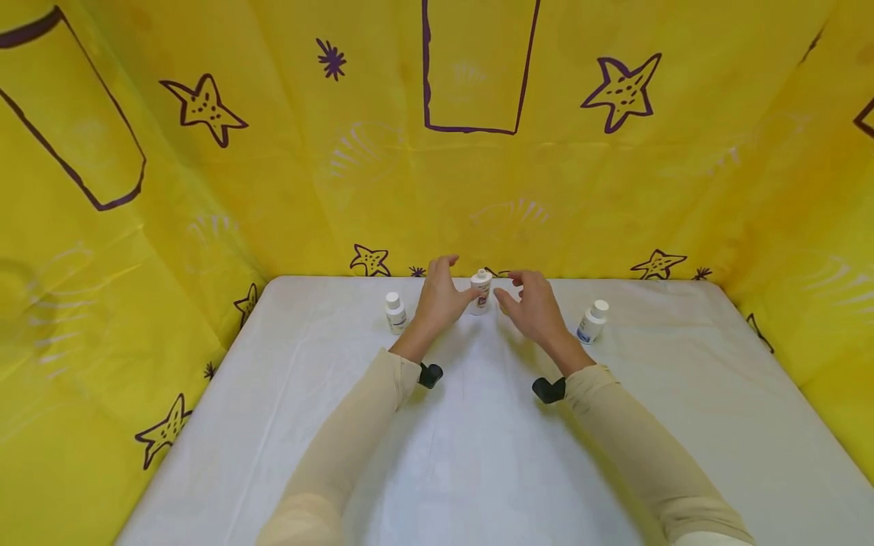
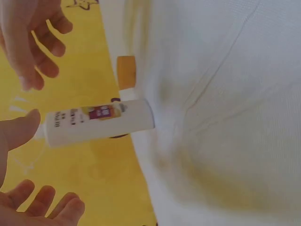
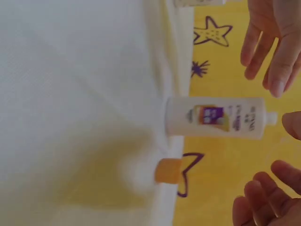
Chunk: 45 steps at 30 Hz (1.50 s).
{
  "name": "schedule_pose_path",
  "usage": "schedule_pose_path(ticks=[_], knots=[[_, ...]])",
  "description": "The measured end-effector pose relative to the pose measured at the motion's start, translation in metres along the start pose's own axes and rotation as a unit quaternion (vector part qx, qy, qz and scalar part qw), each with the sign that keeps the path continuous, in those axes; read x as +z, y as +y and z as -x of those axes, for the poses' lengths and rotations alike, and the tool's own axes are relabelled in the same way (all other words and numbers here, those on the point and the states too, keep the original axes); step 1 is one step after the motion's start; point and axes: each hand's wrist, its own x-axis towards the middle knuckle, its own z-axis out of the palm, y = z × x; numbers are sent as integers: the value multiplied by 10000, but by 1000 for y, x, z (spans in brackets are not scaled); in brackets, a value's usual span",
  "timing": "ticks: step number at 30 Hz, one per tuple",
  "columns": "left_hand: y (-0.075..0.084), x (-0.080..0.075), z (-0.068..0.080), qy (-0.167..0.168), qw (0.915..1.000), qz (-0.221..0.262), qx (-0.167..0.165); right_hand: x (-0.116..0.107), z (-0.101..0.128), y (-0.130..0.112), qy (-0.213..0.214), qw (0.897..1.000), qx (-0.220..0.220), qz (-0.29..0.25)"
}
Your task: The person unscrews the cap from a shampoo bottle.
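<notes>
Head view has both hands up at the far edge of the white-covered table (image 1: 478, 455), one on either side of a small white bottle (image 1: 481, 291) with a purple and orange label. It stands upright between them. The left hand (image 1: 439, 298) has its fingers spread and relaxed, thumb tip touching or just at the bottle's side. The right hand (image 1: 532, 305) is loosely open just beside the bottle, holding nothing. An orange cap (image 2: 126, 71) sits just behind the bottle at the table's edge. 2 more white bottles stand farther out: one (image 1: 394, 312) near the left hand, another, tilted, with a blue label (image 1: 592, 321), to the right. A yellow star-printed backdrop (image 1: 273, 152) surrounds the table.
</notes>
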Motion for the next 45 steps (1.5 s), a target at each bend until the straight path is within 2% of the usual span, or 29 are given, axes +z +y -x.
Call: schedule_pose_path(ticks=[8, 12, 15, 18, 23, 32, 39, 45], knots=[[5, -34, 14, 215, 9983, -170, 505, -4, 8, -28, 213, 9932, -1087, 345], [5, -53, 19, 394, 9963, -187, 747, -1, 11, -39, 293, 9881, -1445, 439], [0, -66, 23, 503, 9958, -166, 748, 2, 14, -47, 262, 9853, -1633, 423], [-8, -77, 26, 550, 9966, -120, 609, 5, 15, -54, 242, 9833, -1754, 421], [-25, -90, 31, 539, 9977, -94, 404, 11, 16, -66, 191, 9815, -1881, 314], [-55, -96, 35, 326, 9995, -44, -11, 28, 15, -85, -177, 9748, -2222, 81], [-77, -89, 37, 148, 9994, 111, -296, 51, 10, -95, -363, 9713, -2351, 30], [-88, -83, 40, -36, 9976, 357, -591, 71, 4, -98, -587, 9715, -2296, 22]])
